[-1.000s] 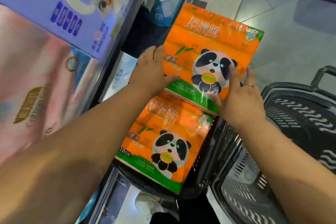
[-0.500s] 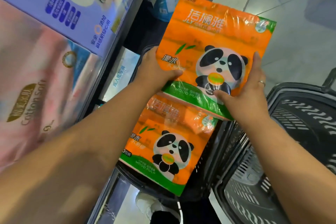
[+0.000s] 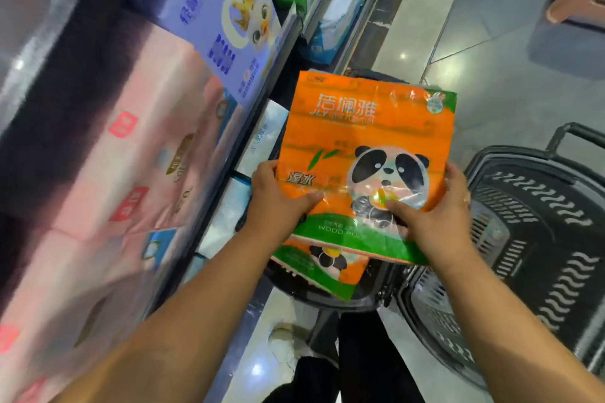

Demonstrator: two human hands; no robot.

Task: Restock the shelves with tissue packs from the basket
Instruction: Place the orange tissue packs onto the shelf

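Orange tissue pack (image 3: 360, 127) with a panda print and a green band along its lower edge is held up in the air by both hands, just beside the front edge of the shelves (image 3: 262, 114) and above the basket area. Its printed face is turned to the camera and it sits slightly tilted. The left grip (image 3: 278, 199) clasps the pack's lower left edge, thumb laid across the orange front, the other fingers hidden behind it. The right grip (image 3: 435, 216) clasps the lower right edge, thumb pressed on the panda's belly; a ring (image 3: 465, 200) shows on one finger.

Directly beneath, a second panda pack (image 3: 330, 267) lies in a dark basket (image 3: 327, 299), mostly covered by the held one. To the right stands a black basket with wavy slots (image 3: 540, 239), its handle raised at the far side.

On the shelves to the left are blurred pink packs (image 3: 140, 157), and above them a purple pack with a crowned duck (image 3: 222, 20). Pale packs stand on the lower shelf near the left wrist. Grey floor tiles (image 3: 491, 75) lie behind, and a pale shoe (image 3: 284, 340) shows below.
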